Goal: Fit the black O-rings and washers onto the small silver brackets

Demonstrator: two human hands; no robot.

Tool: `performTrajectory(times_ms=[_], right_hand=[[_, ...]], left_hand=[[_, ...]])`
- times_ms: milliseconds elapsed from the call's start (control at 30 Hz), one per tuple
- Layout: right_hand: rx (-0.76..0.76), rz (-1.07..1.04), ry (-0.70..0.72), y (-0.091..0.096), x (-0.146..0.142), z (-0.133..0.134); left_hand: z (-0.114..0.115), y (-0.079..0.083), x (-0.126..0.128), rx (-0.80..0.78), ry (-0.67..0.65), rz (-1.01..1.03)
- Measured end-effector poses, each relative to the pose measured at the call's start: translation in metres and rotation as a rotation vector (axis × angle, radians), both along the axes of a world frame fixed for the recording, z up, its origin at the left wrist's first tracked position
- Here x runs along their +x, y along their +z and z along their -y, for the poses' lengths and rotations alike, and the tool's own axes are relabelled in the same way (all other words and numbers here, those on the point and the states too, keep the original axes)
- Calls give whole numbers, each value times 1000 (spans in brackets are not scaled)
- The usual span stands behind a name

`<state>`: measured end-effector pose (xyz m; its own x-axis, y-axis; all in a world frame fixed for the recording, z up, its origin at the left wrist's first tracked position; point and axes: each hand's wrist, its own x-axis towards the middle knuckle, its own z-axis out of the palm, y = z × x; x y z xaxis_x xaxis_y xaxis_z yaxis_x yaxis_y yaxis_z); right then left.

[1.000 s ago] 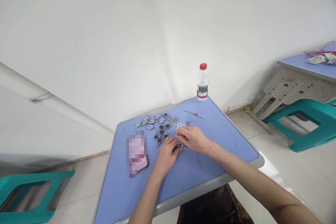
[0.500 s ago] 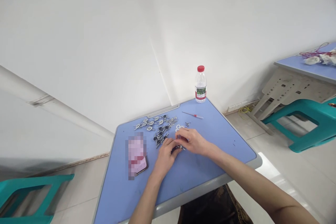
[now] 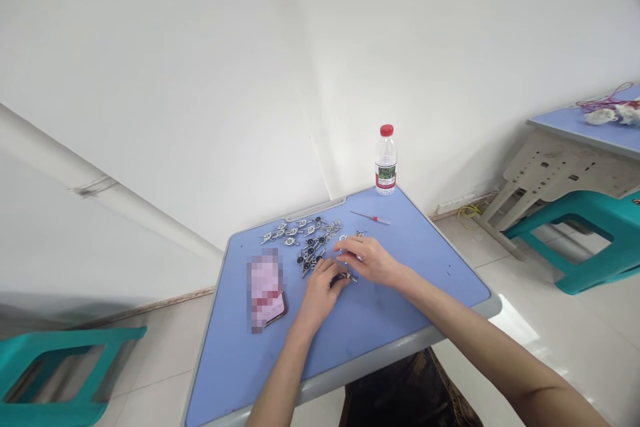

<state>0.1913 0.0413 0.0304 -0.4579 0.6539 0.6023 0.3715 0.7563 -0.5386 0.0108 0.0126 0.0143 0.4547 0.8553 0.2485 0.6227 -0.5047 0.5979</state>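
Observation:
My left hand (image 3: 323,285) rests on the blue table (image 3: 390,327), its thumb and fingers closed on a small metal part (image 3: 352,277) whose shiny end sticks out on the right. Most of that part is hidden by the fingers. Just above and to the right is my right hand (image 3: 373,260), thumb and forefinger apart, with nothing I can make out between them. A flat silver plate with a round hole (image 3: 343,238) lies beyond the right fingertips. Tiny screw-like pieces (image 3: 361,233) lie behind the right hand, partly covered.
Metal parts with black round knobs (image 3: 311,252) lie left of my hands, with several plain metal parts (image 3: 291,241) behind. A phone (image 3: 276,310), partly pixelated, lies left. A red-handled screwdriver (image 3: 375,218) and red-capped bottle (image 3: 386,163) are at the back. Teal stools (image 3: 590,240) flank the table.
My right hand has drawn up and slightly away from the metal part, and its fingers have parted. My left hand keeps its hold. The whole view has shifted slightly.

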Motion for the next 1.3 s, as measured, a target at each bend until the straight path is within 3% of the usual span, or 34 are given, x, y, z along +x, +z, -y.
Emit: performTrajectory(times_ms=[300, 533, 667, 967, 1300], right_hand=[[-83, -72, -224, -18, -4, -4], [-118, -43, -287, -15, -10, -11], [-149, -7, -258, -7, -7, -9], [-61, 77, -24, 4, 7, 5], [-141, 35, -57, 2, 9, 6]], left_hand=[[-4, -4, -4, -6, 2, -16], [-8, -4, -4, -19, 8, -16], [-6, -2, -4, 12, 5, -44], [1, 2, -4, 46, -14, -105], [3, 7, -3, 29, -34, -165]])
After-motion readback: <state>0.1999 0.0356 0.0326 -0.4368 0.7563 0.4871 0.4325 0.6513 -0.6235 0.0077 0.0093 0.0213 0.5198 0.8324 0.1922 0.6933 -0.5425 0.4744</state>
